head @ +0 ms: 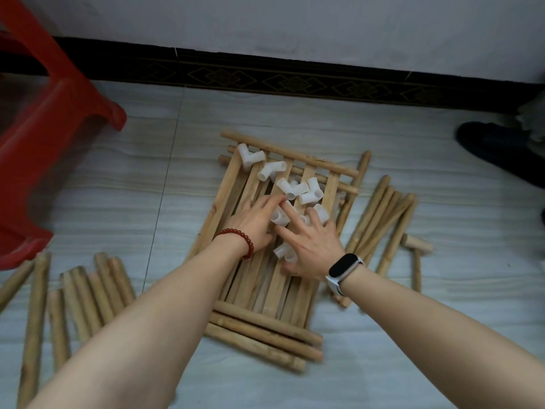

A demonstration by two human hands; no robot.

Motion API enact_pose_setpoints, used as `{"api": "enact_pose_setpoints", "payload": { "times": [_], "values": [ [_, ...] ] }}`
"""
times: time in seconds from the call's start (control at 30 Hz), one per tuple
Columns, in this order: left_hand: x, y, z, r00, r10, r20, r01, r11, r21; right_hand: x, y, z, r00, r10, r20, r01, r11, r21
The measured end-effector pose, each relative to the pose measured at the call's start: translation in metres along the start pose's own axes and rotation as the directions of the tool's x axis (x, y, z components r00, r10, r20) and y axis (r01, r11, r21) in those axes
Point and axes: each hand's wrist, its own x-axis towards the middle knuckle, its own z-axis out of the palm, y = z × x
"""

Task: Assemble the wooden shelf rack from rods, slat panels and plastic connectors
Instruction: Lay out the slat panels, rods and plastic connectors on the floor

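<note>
A stack of wooden slat panels (236,190) lies on the tiled floor in the middle. Several white plastic connectors (306,191) are scattered on top of it. My left hand (255,221), with a red bead bracelet on its wrist, reaches over the panel, its fingers stretched out against one connector (279,218). My right hand (312,246), with a smartwatch on its wrist, lies spread over other connectors, and one connector (284,252) sits by its thumb. Loose wooden rods lie in a left group (88,290) and a right group (380,228).
A red plastic stool (44,149) stands at the left. A small wooden mallet (416,246) lies right of the rods. A dark shoe (495,149) is at the far right. A wall with a dark patterned skirting (295,78) runs along the back.
</note>
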Motion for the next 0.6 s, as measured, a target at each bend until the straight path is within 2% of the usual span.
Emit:
{"api": "enact_pose_setpoints", "payload": {
  "times": [0.1,0.27,0.4,0.6],
  "values": [
    [0.003,0.004,0.001,1.000,-0.007,0.015,0.007,1.000,0.030,-0.004,0.004,0.003,0.999,-0.008,0.032,0.007,0.999,0.033],
    [0.003,0.004,0.006,1.000,-0.005,-0.030,0.007,0.999,0.050,-0.016,0.005,0.009,0.997,0.072,-0.020,-0.067,0.980,0.188],
    [0.005,-0.002,0.004,1.000,0.007,0.026,-0.009,0.998,0.056,-0.015,0.002,0.008,0.995,0.097,-0.034,-0.088,0.972,0.219],
    [0.000,0.007,0.004,0.994,0.085,-0.073,-0.079,0.993,0.084,-0.024,0.000,0.012,0.988,0.151,-0.029,-0.141,0.964,0.228]
  ]
}}
